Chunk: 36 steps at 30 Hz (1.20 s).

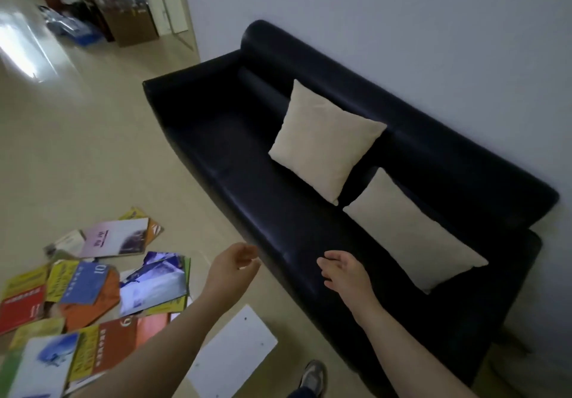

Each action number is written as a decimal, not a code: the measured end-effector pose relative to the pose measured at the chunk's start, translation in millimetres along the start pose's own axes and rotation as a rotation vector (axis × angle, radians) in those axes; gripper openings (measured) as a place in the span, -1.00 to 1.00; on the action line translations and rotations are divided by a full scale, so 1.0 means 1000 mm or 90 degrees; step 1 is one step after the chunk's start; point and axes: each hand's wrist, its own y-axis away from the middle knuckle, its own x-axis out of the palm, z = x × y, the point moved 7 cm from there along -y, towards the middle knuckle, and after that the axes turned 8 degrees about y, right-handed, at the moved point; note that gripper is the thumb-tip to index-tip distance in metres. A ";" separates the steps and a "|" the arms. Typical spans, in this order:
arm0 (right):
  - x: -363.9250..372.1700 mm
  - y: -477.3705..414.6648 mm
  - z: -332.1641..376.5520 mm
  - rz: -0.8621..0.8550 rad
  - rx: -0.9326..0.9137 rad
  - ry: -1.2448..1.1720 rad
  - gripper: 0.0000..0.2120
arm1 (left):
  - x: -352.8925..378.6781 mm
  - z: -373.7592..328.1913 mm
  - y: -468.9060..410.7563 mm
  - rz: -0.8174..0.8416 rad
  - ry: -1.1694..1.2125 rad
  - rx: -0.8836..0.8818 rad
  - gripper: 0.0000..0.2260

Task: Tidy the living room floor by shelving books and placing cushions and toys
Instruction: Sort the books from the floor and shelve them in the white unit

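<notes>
A shoe (pixel 314 377) stands nearest, on the floor (pixel 77 149). A white board (pixel 232 357) lies flat just left of it. The left hand (pixel 235 261) has a loose grip: its fingers curl a little and hold nothing. The right hand (pixel 343 270) has its grip apart, with soft fingers, touching nothing, over the front of the dark sofa (pixel 232 137). Books (pixel 93 289) lie flat in a messy pile on the floor at the left, pointing many ways. The near cushion (pixel 414 236) lies on the seat, its long side running along the sofa. The far cushion (pixel 325 140) leans on the sofa back, one corner pointing up. Boxes (pixel 130 22) sit far away.
</notes>
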 end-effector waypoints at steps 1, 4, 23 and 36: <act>0.018 0.010 -0.001 0.003 0.000 -0.005 -0.76 | -0.018 0.013 0.009 -0.008 0.009 -0.004 -0.81; 0.091 0.055 -0.009 0.024 0.003 -0.015 -0.76 | -0.089 0.064 0.045 -0.017 0.006 -0.028 -0.81; 0.322 0.177 -0.009 0.191 -0.051 0.182 -0.70 | -0.289 0.213 0.203 -0.171 0.059 -0.124 -0.80; 0.426 0.205 -0.009 0.186 -0.046 0.211 -0.71 | -0.381 0.285 0.221 -0.190 0.080 -0.168 -0.83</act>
